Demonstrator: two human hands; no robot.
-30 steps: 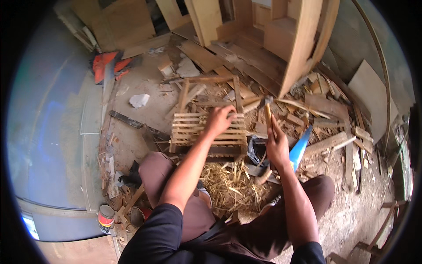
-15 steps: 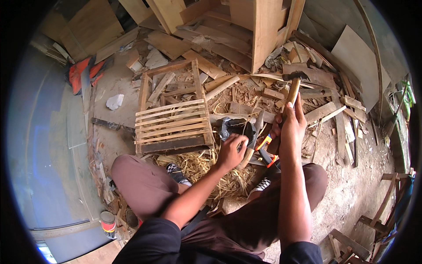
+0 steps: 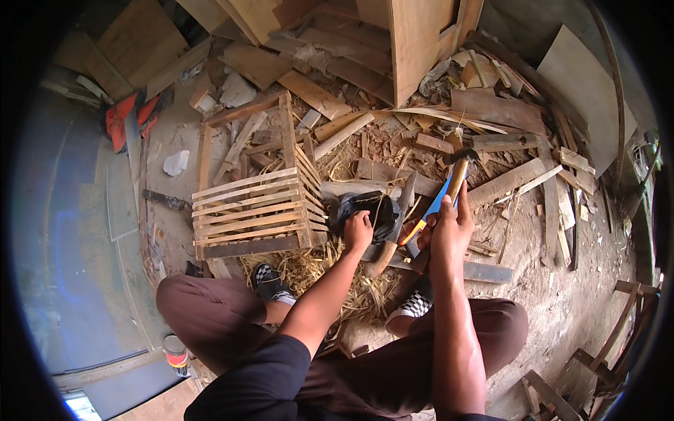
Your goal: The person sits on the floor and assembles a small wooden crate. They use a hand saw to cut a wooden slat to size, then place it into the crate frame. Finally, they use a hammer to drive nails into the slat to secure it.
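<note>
My right hand (image 3: 449,237) is wrapped round the wooden handle of a hammer (image 3: 458,177), held up with its dark head away from me. Just left of that hand lies a handsaw (image 3: 415,242) with a blue blade and an orange and black handle. My left hand (image 3: 359,233) is at the near edge of a black plastic bag (image 3: 379,219), fingers curled together; what they pinch, if anything, is hidden. Between my hands a curved blade with a wooden handle (image 3: 381,258) rests against the bag. A slatted wooden crate frame (image 3: 247,210) stands to the left.
Wood shavings (image 3: 365,284) cover the floor between my feet. Scrap boards (image 3: 516,182) are heaped ahead and to the right. An upright plywood panel (image 3: 415,56) stands at the back. A small can (image 3: 175,351) sits beside my left knee. Wooden frames (image 3: 597,365) lie at lower right.
My right hand has come down and slightly left with the hammer, showing the saw's blue blade. The left hand has moved a little left on the bag. My view has shifted.
</note>
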